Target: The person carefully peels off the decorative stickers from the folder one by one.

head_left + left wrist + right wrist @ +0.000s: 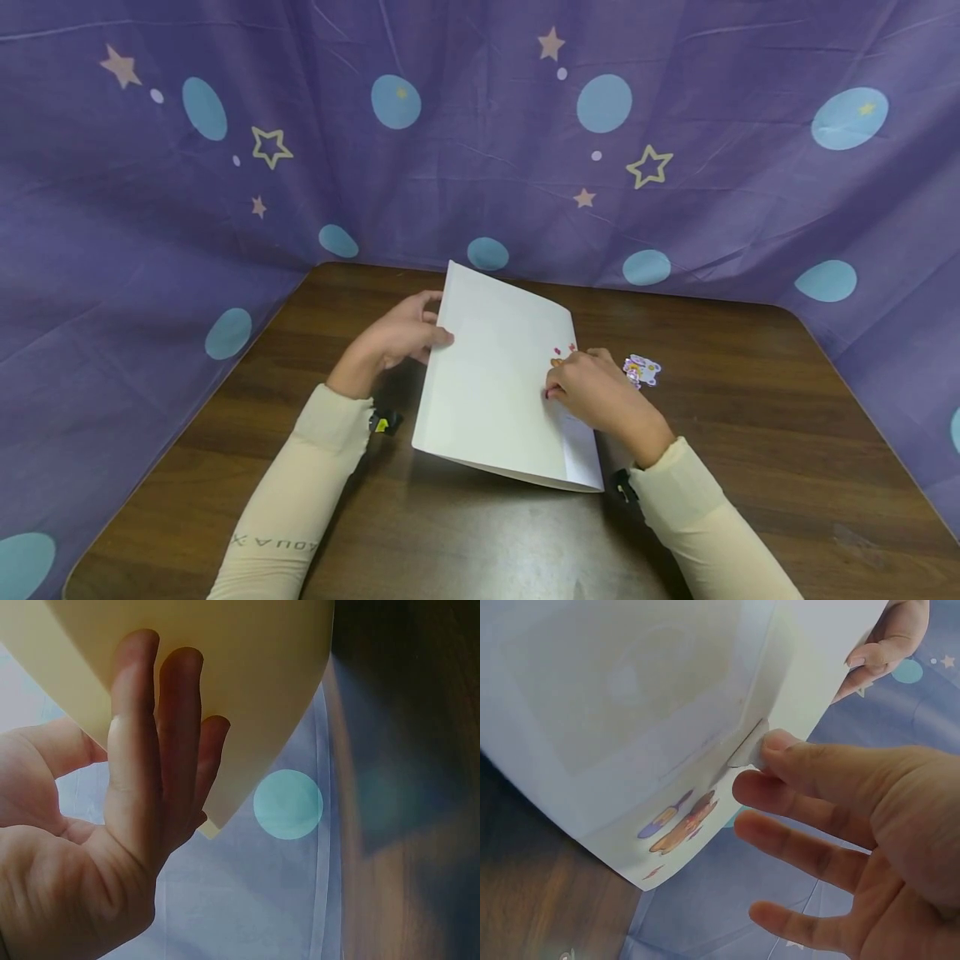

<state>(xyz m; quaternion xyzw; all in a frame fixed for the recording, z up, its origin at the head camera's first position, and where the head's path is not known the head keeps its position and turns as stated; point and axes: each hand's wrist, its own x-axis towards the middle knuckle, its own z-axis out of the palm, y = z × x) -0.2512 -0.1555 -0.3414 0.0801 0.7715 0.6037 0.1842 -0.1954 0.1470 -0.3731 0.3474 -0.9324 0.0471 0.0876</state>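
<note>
A white folded card or folder [487, 375] stands tilted above the table, its lower edge bowed open. At its left edge my left hand [405, 329] holds it, the thumb on the front and straight fingers spread behind, as the left wrist view shows. My right hand [600, 387] is at the folder's right side. In the right wrist view its thumb and index finger pinch a small whitish flap [748, 750] on the folder's face, the other fingers held apart. Small coloured pictures [682, 825] lie near that edge, beside a large pale rectangular panel [622, 697].
On the brown wooden table [750, 417], just right of my right hand, lies a cut-out bear-shaped sticker [642, 370]. A purple curtain [480, 150] with stars and blue ovals encloses the table's back and sides. Dark wrist devices [387, 422] sit under both sleeves.
</note>
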